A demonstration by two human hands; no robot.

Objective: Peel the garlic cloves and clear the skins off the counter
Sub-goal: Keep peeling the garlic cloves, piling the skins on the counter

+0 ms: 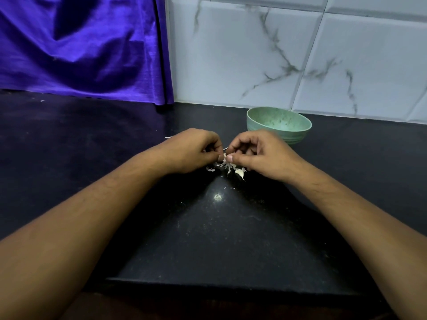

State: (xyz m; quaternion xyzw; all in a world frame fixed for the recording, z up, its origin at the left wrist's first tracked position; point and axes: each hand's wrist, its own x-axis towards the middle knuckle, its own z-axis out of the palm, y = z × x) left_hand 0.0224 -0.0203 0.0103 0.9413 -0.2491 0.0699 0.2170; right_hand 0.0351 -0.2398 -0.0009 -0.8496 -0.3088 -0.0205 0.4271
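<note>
Both my left hand (191,151) and right hand (263,153) pinching small pale garlic clove (224,158) just above glossy black stone bench (219,227). Clove probably firm, slippery. Thin white papery skins (228,169) lying beneath, likely feather-light, tearing easily. Judging tip best for nail hold.

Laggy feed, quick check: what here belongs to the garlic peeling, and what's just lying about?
Job: left hand and right hand pinching a small pale garlic clove; white papery skins on the black counter; probably the speckled green bowl.
Lying about: shiny purple cloth; marbled white wall tiles.
</note>
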